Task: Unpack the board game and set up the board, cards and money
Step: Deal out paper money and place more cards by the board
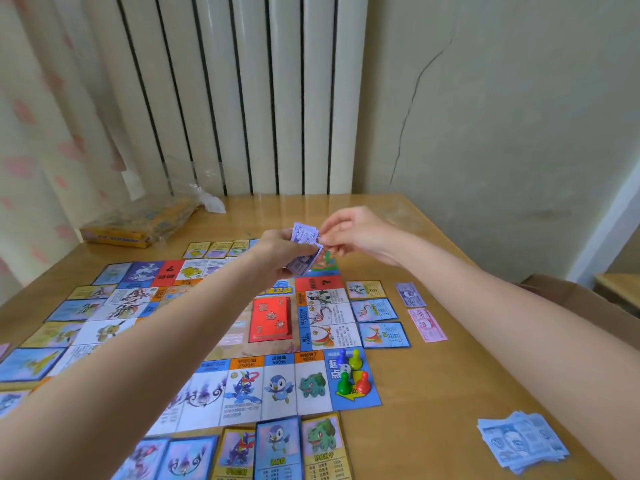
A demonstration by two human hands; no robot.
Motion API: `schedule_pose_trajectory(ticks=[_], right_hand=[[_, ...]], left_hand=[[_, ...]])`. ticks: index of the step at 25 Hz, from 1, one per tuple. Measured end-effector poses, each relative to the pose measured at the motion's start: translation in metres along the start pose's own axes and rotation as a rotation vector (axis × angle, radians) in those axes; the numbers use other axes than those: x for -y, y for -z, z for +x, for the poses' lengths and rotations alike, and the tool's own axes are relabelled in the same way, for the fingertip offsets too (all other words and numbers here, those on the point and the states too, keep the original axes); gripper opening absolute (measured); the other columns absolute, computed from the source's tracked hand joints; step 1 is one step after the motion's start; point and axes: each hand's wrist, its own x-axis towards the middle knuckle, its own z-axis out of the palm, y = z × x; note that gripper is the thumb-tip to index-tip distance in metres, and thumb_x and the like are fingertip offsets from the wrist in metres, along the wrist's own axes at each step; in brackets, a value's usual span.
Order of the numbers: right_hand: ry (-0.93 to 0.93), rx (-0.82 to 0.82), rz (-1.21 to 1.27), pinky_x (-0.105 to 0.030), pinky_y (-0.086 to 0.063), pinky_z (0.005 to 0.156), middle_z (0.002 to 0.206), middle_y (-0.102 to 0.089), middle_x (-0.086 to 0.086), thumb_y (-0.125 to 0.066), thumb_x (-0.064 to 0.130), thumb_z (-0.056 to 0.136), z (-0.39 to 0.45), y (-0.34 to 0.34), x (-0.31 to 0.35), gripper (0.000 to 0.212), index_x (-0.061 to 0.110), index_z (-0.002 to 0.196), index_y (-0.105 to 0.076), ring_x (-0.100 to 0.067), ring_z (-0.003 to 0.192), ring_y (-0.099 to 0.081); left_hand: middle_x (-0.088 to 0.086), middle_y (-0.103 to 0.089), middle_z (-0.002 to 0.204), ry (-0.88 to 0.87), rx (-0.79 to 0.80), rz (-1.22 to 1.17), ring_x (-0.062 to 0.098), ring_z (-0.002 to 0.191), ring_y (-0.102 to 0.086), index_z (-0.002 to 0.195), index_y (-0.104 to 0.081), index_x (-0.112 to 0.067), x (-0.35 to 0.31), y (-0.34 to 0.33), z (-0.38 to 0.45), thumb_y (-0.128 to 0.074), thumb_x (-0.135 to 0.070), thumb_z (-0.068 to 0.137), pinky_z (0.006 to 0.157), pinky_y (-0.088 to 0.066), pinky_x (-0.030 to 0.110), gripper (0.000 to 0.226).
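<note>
We see the left hand [277,249] raised above the far edge of the game board [214,344], its fingers curled round a small wad of purple paper notes [304,247]. The right hand [349,235] meets it from the other side, and its fingertips [323,237] pinch the top note of that wad, so the money sits between the two hands, clear of the table.

Below them the board lies flat on the wooden table [433,393]. A red card deck [270,318] rests near the board's middle, and four pawns [351,370], blue, yellow, green and red, stand with a white die on the blue corner square. Property cards [375,311] lie in rows just beside the board's edges. To the right of these we find a single purple note [410,294] and a pink note [427,325] lying flat, one behind the other, and a fanned stack of blue notes [523,441] near the table's front right corner.

At the far left of the table sits the yellow game box [138,225] in crumpled clear wrap. Behind the table stand a white ribbed radiator [242,91], a pale curtain [45,133] with pink spots on the left, and a cracked cream wall [502,116] on the right
</note>
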Motion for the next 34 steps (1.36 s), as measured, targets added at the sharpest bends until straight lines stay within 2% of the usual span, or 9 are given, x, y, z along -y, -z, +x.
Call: schedule_pose_trajectory(ticks=[7, 9, 13, 16, 19, 28, 30, 32, 34], right_hand=[[0.005, 0.087, 0.050, -0.015, -0.043, 0.042, 0.064, -0.059, -0.009, -0.062, -0.010, 0.081, 0.067, -0.055, 0.021, 0.021, 0.001, 0.096, -0.054, -0.005, 0.042, -0.054], [0.000, 0.092, 0.030, -0.015, -0.044, 0.044, 0.063, -0.058, -0.008, -0.063, -0.009, 0.081, 0.090, -0.066, 0.023, 0.020, 0.006, 0.090, -0.054, -0.004, 0.042, -0.053], [-0.062, -0.121, 0.002, -0.015, -0.038, 0.038, 0.064, -0.053, -0.006, -0.055, -0.009, 0.085, 0.149, -0.074, 0.013, 0.023, 0.014, 0.082, -0.053, -0.010, 0.047, -0.048], [-0.161, -0.412, -0.254, -0.021, -0.046, 0.057, 0.081, -0.062, -0.006, -0.046, -0.002, 0.087, 0.191, -0.065, -0.014, 0.028, 0.014, 0.077, -0.066, -0.016, 0.067, -0.058], [-0.266, -0.426, -0.462, -0.030, -0.051, 0.086, 0.109, -0.066, -0.013, -0.044, 0.004, 0.091, 0.215, -0.074, -0.043, 0.027, 0.001, 0.099, -0.069, -0.029, 0.101, -0.062], [-0.129, -0.321, -1.042, -0.034, -0.045, 0.081, 0.116, -0.056, -0.016, -0.044, 0.003, 0.094, 0.201, -0.107, -0.038, 0.024, 0.004, 0.109, -0.062, -0.031, 0.111, -0.052], [-0.020, -0.312, -0.769, -0.034, -0.047, 0.077, 0.099, -0.061, -0.014, -0.044, 0.009, 0.096, 0.194, -0.112, -0.014, 0.021, 0.002, 0.098, -0.063, -0.029, 0.098, -0.059], [-0.006, -0.042, -0.303, -0.027, -0.049, 0.067, 0.083, -0.063, -0.009, -0.047, 0.022, 0.097, 0.181, -0.125, 0.018, 0.026, 0.000, 0.096, -0.062, -0.021, 0.077, -0.061], [-0.025, 0.248, -0.051, -0.019, -0.050, 0.056, 0.072, -0.064, -0.006, -0.054, 0.023, 0.093, 0.163, -0.147, 0.044, 0.023, 0.001, 0.091, -0.061, -0.014, 0.062, -0.060]], left_hand=[[0.006, -0.063, 0.079, 0.012, -0.015, -0.065, 0.013, 0.067, -0.060, 0.093, -0.060, -0.007, 0.000, 0.073, 0.026, -0.060, -0.008, 0.089, 0.063, -0.052, 0.022, 0.005], [0.007, -0.062, 0.079, 0.012, -0.049, -0.144, 0.013, 0.066, -0.060, 0.093, -0.058, -0.005, 0.000, 0.091, 0.037, -0.052, -0.009, 0.094, 0.054, -0.053, 0.018, 0.007], [0.007, -0.058, 0.076, -0.010, -0.234, -0.268, 0.011, 0.059, -0.058, 0.097, -0.053, -0.008, 0.002, 0.125, 0.058, -0.046, -0.008, 0.097, 0.040, -0.047, 0.013, 0.007], [0.007, -0.062, 0.077, 0.018, -0.236, -0.215, 0.011, 0.064, -0.061, 0.111, -0.052, -0.007, 0.010, 0.143, 0.068, -0.046, -0.008, 0.097, 0.040, -0.044, 0.013, 0.015], [0.007, -0.063, 0.078, 0.027, -0.221, -0.182, 0.011, 0.067, -0.060, 0.110, -0.051, -0.008, 0.015, 0.148, 0.077, -0.046, -0.008, 0.097, 0.046, -0.046, 0.017, 0.014], [0.007, -0.065, 0.082, 0.042, -0.188, -0.185, 0.013, 0.070, -0.061, 0.110, -0.055, -0.006, 0.028, 0.152, 0.073, -0.052, -0.003, 0.093, 0.065, -0.050, 0.022, 0.018], [0.008, -0.064, 0.084, 0.046, -0.200, -0.208, 0.014, 0.072, -0.061, 0.113, -0.055, -0.003, 0.028, 0.156, 0.067, -0.054, -0.001, 0.091, 0.068, -0.050, 0.023, 0.022], [0.010, -0.063, 0.086, 0.044, -0.246, -0.248, 0.014, 0.070, -0.059, 0.114, -0.055, -0.001, 0.027, 0.162, 0.059, -0.055, 0.001, 0.090, 0.062, -0.050, 0.022, 0.024], [0.009, -0.061, 0.085, 0.032, -0.312, -0.277, 0.012, 0.068, -0.058, 0.118, -0.055, -0.001, 0.027, 0.174, 0.049, -0.057, -0.001, 0.090, 0.059, -0.047, 0.021, 0.029]])
